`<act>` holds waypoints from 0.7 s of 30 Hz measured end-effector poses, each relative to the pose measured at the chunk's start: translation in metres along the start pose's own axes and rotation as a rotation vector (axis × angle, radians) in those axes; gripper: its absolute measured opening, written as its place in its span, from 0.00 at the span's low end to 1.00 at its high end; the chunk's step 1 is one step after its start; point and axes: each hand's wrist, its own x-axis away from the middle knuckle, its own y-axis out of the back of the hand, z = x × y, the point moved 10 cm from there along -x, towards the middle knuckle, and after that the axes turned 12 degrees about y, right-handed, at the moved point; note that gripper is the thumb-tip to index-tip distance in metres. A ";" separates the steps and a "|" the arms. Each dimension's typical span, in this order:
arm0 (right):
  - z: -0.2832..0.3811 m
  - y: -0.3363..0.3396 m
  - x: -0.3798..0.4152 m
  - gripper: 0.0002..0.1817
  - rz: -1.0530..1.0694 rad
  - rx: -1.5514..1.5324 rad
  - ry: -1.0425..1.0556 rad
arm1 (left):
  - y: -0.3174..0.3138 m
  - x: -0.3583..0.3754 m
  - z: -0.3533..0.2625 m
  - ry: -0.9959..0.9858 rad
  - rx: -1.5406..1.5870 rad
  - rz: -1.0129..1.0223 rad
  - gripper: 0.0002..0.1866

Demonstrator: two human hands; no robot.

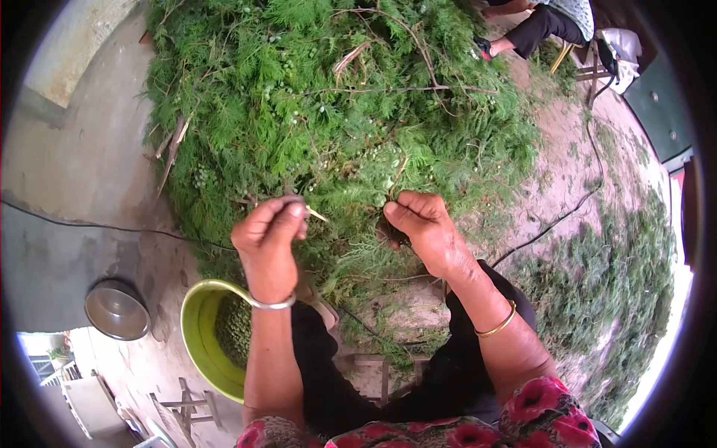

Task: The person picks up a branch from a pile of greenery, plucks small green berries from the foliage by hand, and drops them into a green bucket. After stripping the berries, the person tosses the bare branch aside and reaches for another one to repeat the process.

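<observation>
My left hand [270, 233] is closed in a pinch above the near edge of a big heap of green conifer branches [299, 127]. What its fingers hold, if anything, is hidden; a pale broken twig end [317, 214] shows beside the fingertips. My right hand [422, 224] is level with it to the right, thumb and fingers closed on a conifer sprig [399, 173] whose thin stem rises from the pinch. Small pale green cones dot the branches. Below and left of my left hand, a yellow-green bucket [196, 317] holds many small green cones [235, 328].
A metal bowl [117, 310] lies on the floor at left, near a wooden stool [187, 403]. A black cable [553, 224] crosses the ground. Loose greenery [605, 299] is spread at right. Another person [549, 30] sits at the heap's far right.
</observation>
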 end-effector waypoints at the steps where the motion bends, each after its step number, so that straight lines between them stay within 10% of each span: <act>1: -0.004 -0.006 0.001 0.18 0.041 -0.005 -0.015 | -0.005 0.007 -0.008 -0.062 0.012 -0.032 0.06; 8: 0.003 -0.032 -0.004 0.11 0.173 0.498 0.202 | -0.035 0.029 -0.028 -0.389 -0.364 -0.052 0.10; 19: 0.000 -0.070 0.000 0.07 0.412 0.430 0.238 | -0.012 0.011 0.007 -0.109 -0.385 0.005 0.04; 21: -0.002 -0.065 -0.001 0.08 0.412 0.479 0.275 | 0.007 0.005 0.027 0.187 0.030 -0.020 0.04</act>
